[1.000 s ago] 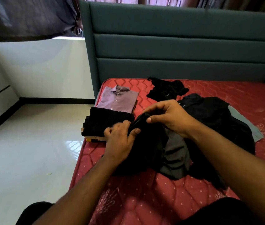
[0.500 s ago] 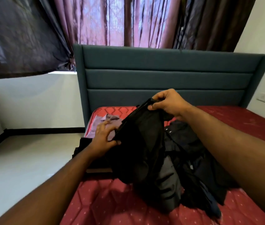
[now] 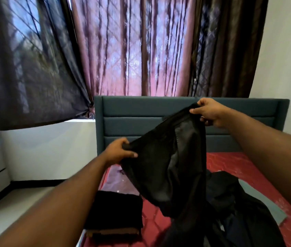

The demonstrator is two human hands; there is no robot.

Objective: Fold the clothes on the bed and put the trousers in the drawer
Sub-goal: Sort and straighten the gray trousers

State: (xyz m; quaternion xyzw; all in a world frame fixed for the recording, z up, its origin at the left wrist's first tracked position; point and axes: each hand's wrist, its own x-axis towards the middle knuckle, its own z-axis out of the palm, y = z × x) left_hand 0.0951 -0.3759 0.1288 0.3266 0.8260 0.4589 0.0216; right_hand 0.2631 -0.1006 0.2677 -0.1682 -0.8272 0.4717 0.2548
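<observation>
held up over the left side of the red quilted mattress [image 3: 230, 163]: black trousers [image 3: 167, 166], waistband slanting from left hand [image 3: 118, 151], pinching low, up to right hand [image 3: 208, 111], pinching high; legs trailing down to the mattress.

We saw two bare forearms reaching in from the lower corners of the view, with no sleeve covering either of them as far back as the frame showed. Our left hand [image 3: 118, 152] and our right hand [image 3: 210, 111] wore no gloves, rings, watch or bands that we could make out, and the short nails on the thumbs were plain. The arms looked broad and rounded near the lens from the wide-angle view, and the rest of the body lay outside the picture.
</observation>
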